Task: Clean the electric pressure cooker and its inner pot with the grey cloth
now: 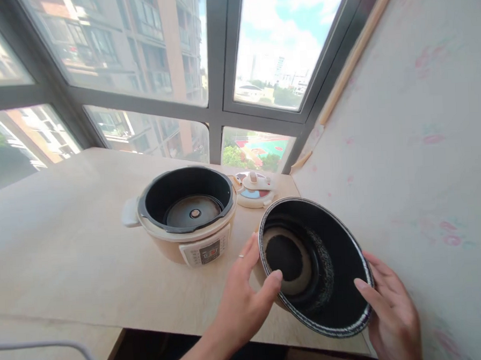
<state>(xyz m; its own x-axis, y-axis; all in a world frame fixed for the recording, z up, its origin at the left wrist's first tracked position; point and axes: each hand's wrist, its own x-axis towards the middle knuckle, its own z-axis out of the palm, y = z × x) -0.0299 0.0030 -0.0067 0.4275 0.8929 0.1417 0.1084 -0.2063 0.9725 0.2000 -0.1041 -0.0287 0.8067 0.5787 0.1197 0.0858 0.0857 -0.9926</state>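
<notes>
A black inner pot (pixel 328 250) with a worn lining is tilted, its mouth facing me, near the front right of the table. My left hand (pixel 246 292) grips its left rim, thumb over the edge and fingers along the outer wall. On the opposite side my right hand (pixel 396 306) clasps the right rim, thumb inside. To the left stands the pressure cooker body (pixel 203 237), cream-coloured, lidless, with its heating plate (pixel 194 213) exposed and a control panel on its front. Behind the pot, the cooker's lid (pixel 255 192) lies on the table.
The pale wooden table (pixel 66 248) runs up to the grey-framed windows (pixel 217 117). Close on the right is a wall (pixel 433 164) with faded flower paper. A white cable (pixel 63 345) crosses the front left corner, near a dark gap below the table edge.
</notes>
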